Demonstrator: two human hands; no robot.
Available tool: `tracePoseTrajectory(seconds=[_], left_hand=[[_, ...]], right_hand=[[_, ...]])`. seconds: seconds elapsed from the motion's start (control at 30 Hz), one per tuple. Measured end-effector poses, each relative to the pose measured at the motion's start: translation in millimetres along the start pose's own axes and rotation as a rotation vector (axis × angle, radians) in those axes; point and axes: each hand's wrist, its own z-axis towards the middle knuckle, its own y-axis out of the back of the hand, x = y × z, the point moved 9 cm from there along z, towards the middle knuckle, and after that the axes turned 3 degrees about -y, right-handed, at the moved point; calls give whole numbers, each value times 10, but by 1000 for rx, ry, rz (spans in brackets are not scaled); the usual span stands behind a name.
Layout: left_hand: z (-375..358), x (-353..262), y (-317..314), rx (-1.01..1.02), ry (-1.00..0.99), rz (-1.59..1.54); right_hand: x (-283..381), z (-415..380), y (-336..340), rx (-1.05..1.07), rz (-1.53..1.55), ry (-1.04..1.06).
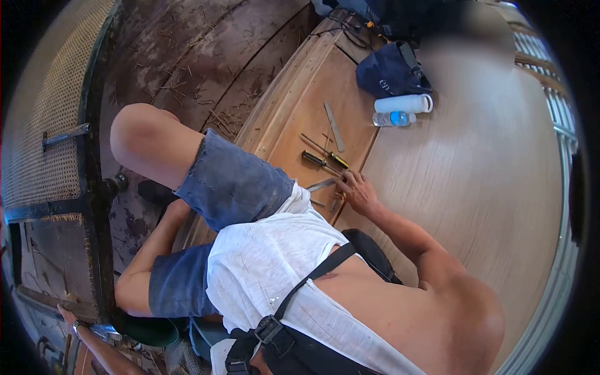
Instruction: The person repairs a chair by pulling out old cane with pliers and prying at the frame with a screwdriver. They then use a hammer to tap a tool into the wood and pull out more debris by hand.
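My right hand point(357, 192) reaches down to several hand tools on a wooden bench, its fingers bent over something I cannot make out. Close to the fingertips are a metal blade point(322, 184) and a screwdriver with a black handle point(312, 158). A yellow-and-black screwdriver point(337, 160) lies just above, and a flat file-like strip point(334, 127) lies farther up. At the lower left, my left hand point(69, 320), with a band at the wrist, is closed on the lower rail of a dark frame point(90, 206) with a woven cane panel point(47, 125).
On the bench's pale board point(450, 187) lie a clear water bottle point(390, 119), a white flask point(403, 104) and a dark blue bag point(390, 69). Black cables point(350, 28) are coiled at the top. Wood scraps litter the reddish floor point(187, 56).
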Motion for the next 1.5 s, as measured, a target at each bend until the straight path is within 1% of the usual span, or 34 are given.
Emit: tracePoseTrajectory(seconds=[0.03,0.07,0.13,0.17,0.23,0.27,0.3,0.33,0.37,0.4,0.43,0.47,0.5,0.53,0.57,0.6,0.63,0.67,0.7,0.73,0.8,0.87,0.9,0.97,1.03,1.1,1.17,1.27,1.3,1.33,1.37,1.4,1.47,1.5], left_hand=[[6,21,-30,4,5,1],[7,74,-36,7,13,-2],[27,166,-37,11,27,-1],[28,197,-45,13,33,-2],[68,342,-65,20,47,-17],[78,368,-133,28,28,-19],[85,431,-100,41,-38,-13],[93,333,-154,60,-210,2],[63,202,-190,83,-460,20],[-384,-70,-293,71,-1071,45],[39,121,-356,84,-777,32],[207,385,-384,44,-612,9],[231,594,-343,-3,-476,-20],[-26,633,-248,-48,-336,-58],[-494,489,-112,-90,-208,-110],[-1063,264,98,-132,-97,-164],[-1666,-41,245,-157,-16,-206],[-2053,-319,304,-173,65,-245],[-2743,-602,738,-237,80,-218],[-2742,-609,721,-234,113,-228],[-2792,-637,740,-232,136,-242],[-2775,-615,753,-216,140,-245],[-2768,-622,715,-193,120,-261],[-2753,-611,703,-216,123,-250],[-2719,-587,712,-238,116,-236],[-2709,-616,688,-235,78,-262],[-2870,-695,803,-220,86,-244],[-2850,-664,763,-213,78,-239],[-2842,-671,781,-219,81,-244],[-2849,-679,791,-222,85,-249],[-2864,-696,778,-214,92,-238],[-2908,-714,808,-260,118,-253],[-2990,-742,917,-358,165,-286],[-3000,-770,910,-261,164,-303]], right_hand=[[26,-23,2,-65,-99,76],[-6,10,12,-81,-106,83],[-43,57,-126,57,-244,139],[-50,85,-138,41,-253,150],[-25,170,-350,214,-260,258],[-14,168,-468,287,-303,307],[-8,150,-586,359,-351,359],[-36,114,-701,442,-316,380],[-72,72,-827,526,-284,408],[-114,24,-1000,662,-276,445],[-170,-25,-854,625,-111,415],[-184,2,-711,606,71,349],[-198,34,-554,382,294,472],[-337,92,-391,390,342,336],[-144,131,150,508,349,191],[-411,267,173,304,396,254],[-431,422,411,336,339,176],[-428,502,854,359,280,87],[-153,884,1303,371,586,39],[-82,896,1577,382,923,-106],[400,1081,2098,355,1007,13],[1019,1306,2573,337,772,239],[1430,1367,2853,253,753,336],[2377,1356,3360,-11,629,652],[2871,1635,3309,44,631,819],[3298,1845,2949,445,811,579],[3995,1773,2828,518,1034,699],[4820,1694,2533,521,924,782],[5075,1620,2416,657,930,741],[5333,1515,2402,674,919,860],[5515,1426,2292,850,842,809],[5672,1376,2221,864,842,800],[6025,1039,2073,1367,1207,723],[6132,981,2039,1375,1207,717]])
